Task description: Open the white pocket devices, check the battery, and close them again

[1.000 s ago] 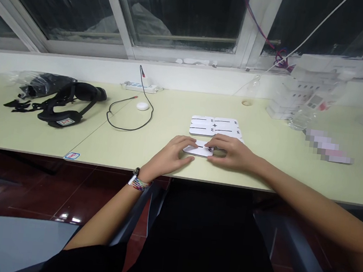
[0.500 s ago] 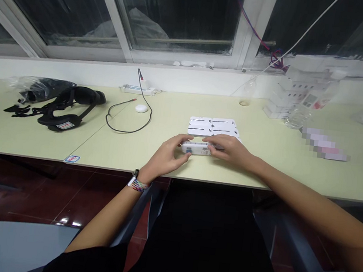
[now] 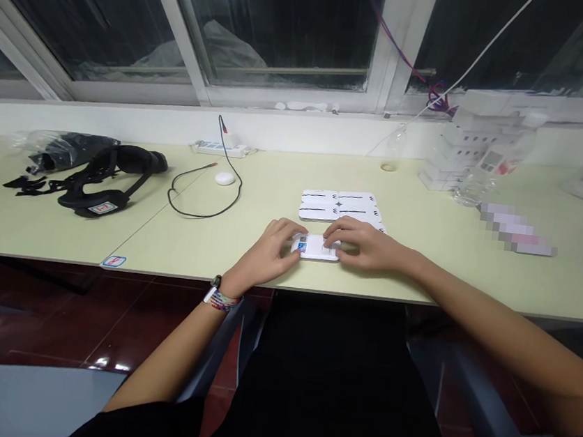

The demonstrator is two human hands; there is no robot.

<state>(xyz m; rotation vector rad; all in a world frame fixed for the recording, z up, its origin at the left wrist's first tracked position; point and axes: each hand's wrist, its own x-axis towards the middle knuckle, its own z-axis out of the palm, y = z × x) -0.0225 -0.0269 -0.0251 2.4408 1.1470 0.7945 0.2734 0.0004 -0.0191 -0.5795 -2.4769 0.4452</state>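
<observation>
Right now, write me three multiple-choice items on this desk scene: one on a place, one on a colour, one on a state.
1. Where does the black headset lie?
A. far left on the desk
B. on the window sill
C. on the floor

2. What colour is the small flat box between the hands?
A. red
B. white
C. black

3. How do the hands meet the box?
A. both lifted clear of it
B. only one touches it
C. left hand and right hand both on it, box lying on the desk

Answers: 1 A, it lies beside a plastic bag at the left; 2 B, its casing is white; 3 C, fingers of both hands rest on its ends.
</observation>
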